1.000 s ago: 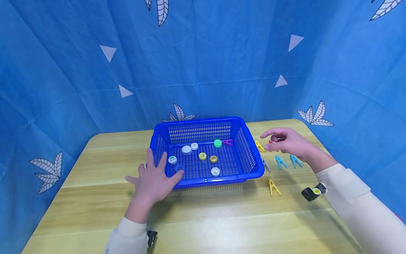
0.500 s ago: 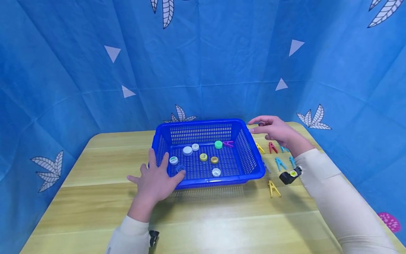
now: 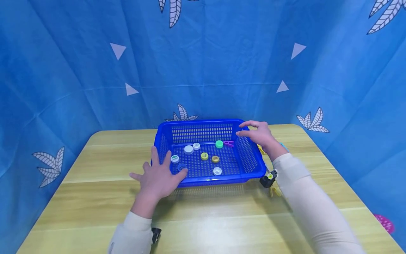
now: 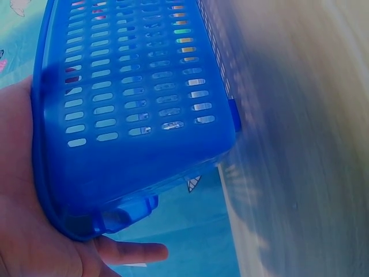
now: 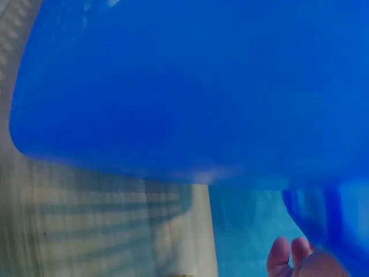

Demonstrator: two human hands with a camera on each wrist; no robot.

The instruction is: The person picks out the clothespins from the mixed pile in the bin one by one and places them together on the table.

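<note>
A blue plastic basket (image 3: 210,180) with slotted walls stands on the table. Inside lie several bottle caps, among them a green cap (image 3: 219,144), a white cap (image 3: 188,150) and a yellow cap (image 3: 204,156), plus a pink clothespin (image 3: 229,143) beside the green one. My left hand (image 3: 158,180) spreads its fingers over the basket's left front corner; the left wrist view shows the palm against the rim. Over the right end of the basket hovers my right hand (image 3: 260,134), thumb and forefinger apart with nothing between them. Its fingertips (image 5: 281,257) show low in the right wrist view.
Right of the basket, a yellow clothespin (image 3: 274,190) lies partly behind my right wrist camera (image 3: 268,179). My forearm hides most of the other clothespins there. A blue curtain (image 3: 203,63) hangs behind the wooden table (image 3: 196,222).
My right hand has moved left from above the clothespins to over the basket's right rim, its forearm now covering them. The left hand has stayed at the basket's corner.
</note>
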